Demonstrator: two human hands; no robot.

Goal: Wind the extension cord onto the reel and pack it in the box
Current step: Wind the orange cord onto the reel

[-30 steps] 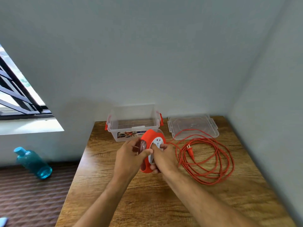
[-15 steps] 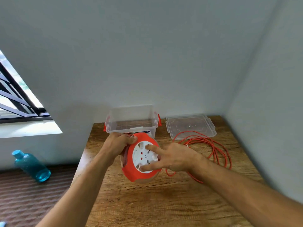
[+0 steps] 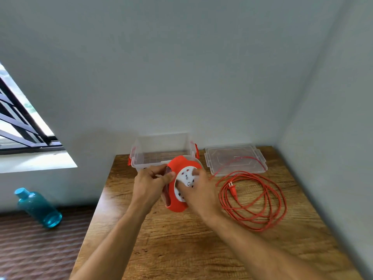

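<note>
While both hands work just above it, the wooden table [image 3: 181, 249] spreads under and beyond them into the corner of the grey walls. Past the fingertips stands the clear box [image 3: 161, 152], open-topped, with orange latches at its sides; its lid [image 3: 235, 158] lies flat beyond the right hand, off to its outer side. Nearer, right of the right hand, the orange extension cord [image 3: 254, 201] lies in loose loops on the wood, one strand running up over the lid and the plug [image 3: 232, 189] resting inside the loops. Between the hands is the orange reel [image 3: 177, 168], tilted, its white socket face turned toward the right hand. Closed on the reel's near edge, the left hand [image 3: 149, 184] pinches it with thumb and fingers (the rim shows between them), while the right hand [image 3: 198, 196] presses curled fingers onto the white face. Far left of the left hand, a blue bottle [image 3: 38, 208] stands on the floor.
</note>
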